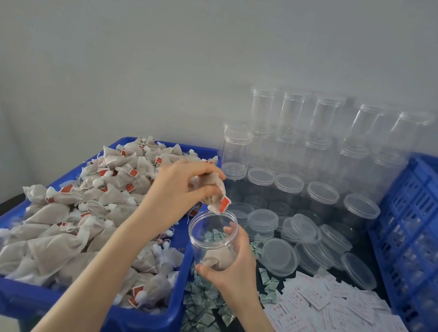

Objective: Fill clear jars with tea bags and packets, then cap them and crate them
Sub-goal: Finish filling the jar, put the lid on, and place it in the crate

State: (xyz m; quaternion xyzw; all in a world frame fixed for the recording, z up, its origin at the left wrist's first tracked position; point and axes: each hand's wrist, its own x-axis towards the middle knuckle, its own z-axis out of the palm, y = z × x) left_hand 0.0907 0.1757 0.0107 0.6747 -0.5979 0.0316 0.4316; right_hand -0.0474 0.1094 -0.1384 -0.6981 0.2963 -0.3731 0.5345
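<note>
The blue crate (422,227) is cut off at the right edge.

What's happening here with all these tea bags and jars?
A person is filling a clear jar. The right hand holds it tilted, one tea bag already inside, while the left hand lowers another tea bag over its mouth. The blue bin still holds a heap of bags; loose lids wait nearby.
</note>
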